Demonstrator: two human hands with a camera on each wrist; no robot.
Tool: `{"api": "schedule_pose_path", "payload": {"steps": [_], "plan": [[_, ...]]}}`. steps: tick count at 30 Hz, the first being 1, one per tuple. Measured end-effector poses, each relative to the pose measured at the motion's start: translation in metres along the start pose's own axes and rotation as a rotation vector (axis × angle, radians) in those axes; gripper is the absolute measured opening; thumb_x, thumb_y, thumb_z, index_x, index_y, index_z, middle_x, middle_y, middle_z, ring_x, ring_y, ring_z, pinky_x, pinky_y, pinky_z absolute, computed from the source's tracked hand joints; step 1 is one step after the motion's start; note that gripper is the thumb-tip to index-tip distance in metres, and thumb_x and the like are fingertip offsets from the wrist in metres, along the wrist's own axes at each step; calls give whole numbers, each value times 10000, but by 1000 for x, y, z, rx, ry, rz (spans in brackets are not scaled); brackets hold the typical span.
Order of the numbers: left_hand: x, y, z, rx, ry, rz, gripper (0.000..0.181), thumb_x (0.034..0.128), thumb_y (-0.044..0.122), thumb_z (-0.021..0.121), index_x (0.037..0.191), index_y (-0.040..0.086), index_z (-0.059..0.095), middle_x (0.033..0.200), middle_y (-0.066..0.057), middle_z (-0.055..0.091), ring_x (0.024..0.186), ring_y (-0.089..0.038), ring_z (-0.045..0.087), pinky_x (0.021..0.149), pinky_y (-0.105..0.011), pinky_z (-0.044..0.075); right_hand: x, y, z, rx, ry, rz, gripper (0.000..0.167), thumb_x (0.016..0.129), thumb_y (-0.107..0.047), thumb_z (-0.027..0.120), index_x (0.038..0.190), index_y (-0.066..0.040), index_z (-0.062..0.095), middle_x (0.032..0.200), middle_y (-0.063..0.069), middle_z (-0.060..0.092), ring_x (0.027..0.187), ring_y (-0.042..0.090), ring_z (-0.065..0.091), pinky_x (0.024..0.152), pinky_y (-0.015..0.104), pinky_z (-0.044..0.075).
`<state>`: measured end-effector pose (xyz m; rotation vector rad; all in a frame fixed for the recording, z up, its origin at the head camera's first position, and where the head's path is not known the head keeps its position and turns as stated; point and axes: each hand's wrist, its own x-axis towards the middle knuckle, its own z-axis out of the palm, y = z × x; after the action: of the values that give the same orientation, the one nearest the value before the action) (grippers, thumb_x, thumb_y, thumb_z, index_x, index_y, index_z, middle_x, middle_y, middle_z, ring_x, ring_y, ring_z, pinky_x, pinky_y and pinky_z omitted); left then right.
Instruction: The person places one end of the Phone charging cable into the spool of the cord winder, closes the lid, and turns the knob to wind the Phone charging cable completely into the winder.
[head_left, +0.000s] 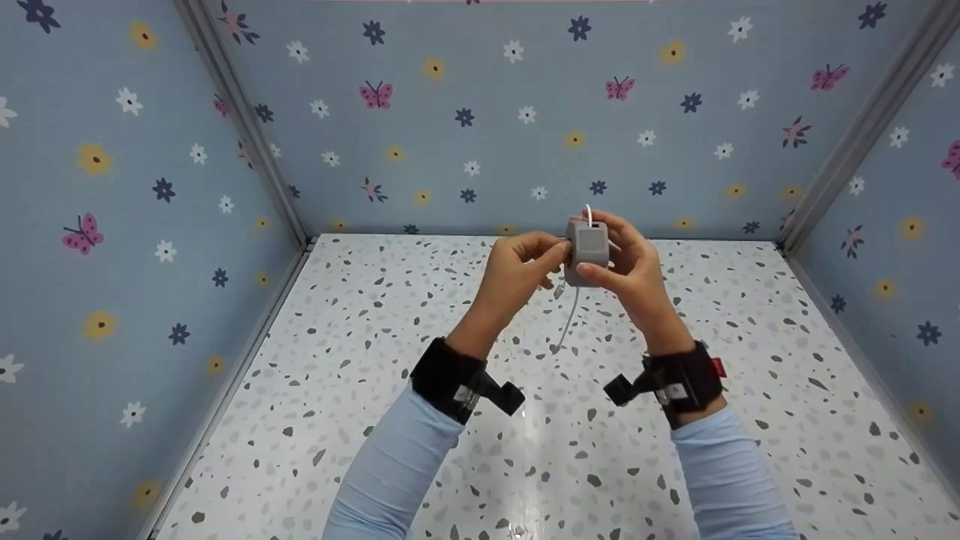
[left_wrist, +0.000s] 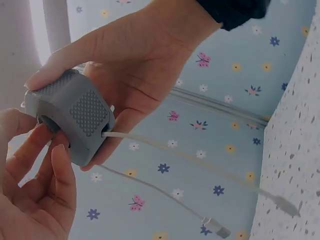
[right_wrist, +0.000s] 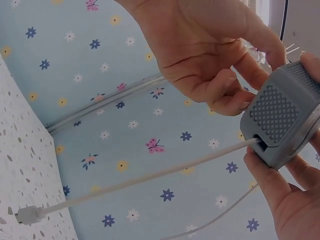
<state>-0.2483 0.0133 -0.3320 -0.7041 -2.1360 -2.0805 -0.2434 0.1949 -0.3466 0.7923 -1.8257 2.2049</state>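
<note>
Grey block [head_left: 592,244] gripped in curled right hand [head_left: 636,264] — touched at 9 o'clock by left hand [head_left: 516,271], fingers bent, hold unclear; cable [head_left: 571,318] hung toward 7 o'clock.

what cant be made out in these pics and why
Left wrist: whether the left hand pinches anything; the gray block partly hides it.
Left wrist: type of the plug on the thin cable, blurred.
Right wrist: that cable's end, cut off by the bottom edge.
Head: the block's far side, turned away from view.
</note>
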Motion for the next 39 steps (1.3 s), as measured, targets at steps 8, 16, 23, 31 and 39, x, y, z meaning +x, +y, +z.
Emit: {"api": "schedule_pose_path", "payload": {"steps": [8, 16, 23, 31, 39], "plan": [[3, 5, 1, -247, -17, -301, 186, 939, 204, 643, 797, 90, 602, 635, 37, 488, 551, -83, 403, 498, -199, 364, 0, -2, 3, 20, -6, -1, 640, 799, -4, 727, 1385, -74, 481, 1362, 76, 554, 1143, 256, 580, 862, 330, 547], [2, 10, 1, -182, -67, -308, 162, 944, 136, 630, 989, -12, 678, 665, 37, 566, 573, -60, 480, 502, -179, 371, -1, -1, -1, -20, -2, 5, 643, 795, 26, 723, 1383, -72, 483, 1369, 74, 547, 1158, 269, 575, 847, 343, 557], [0, 8, 0, 93, -12, -99, 138, 877, 108, 713, 1010, 74, 732, 804, 9, 680, 705, -96, 559, 633, -222, 445, -1, -2, -3, 6, -29, 6, 626, 814, 0, 725, 1384, -106, 488, 1376, 77, 532, 1160, 269, 560, 854, 351, 556], [0, -5, 1, 425, 80, 308, 53, 830, 73, 749, 822, 81, 697, 850, -36, 641, 734, -150, 550, 663, -225, 467, -1, 2, 0, 9, -31, 24, 629, 800, -2, 748, 1373, -95, 506, 1340, 56, 564, 1120, 255, 585, 823, 338, 564], [1, -14, 1, 770, 216, 744, 177, 851, 25, 696, 705, 112, 648, 807, -14, 617, 718, -164, 505, 622, -253, 442, -1, 6, 0, 2, -24, 20, 631, 810, -35, 755, 1383, -80, 494, 1332, 44, 568, 1102, 231, 591, 815, 309, 562]]}}
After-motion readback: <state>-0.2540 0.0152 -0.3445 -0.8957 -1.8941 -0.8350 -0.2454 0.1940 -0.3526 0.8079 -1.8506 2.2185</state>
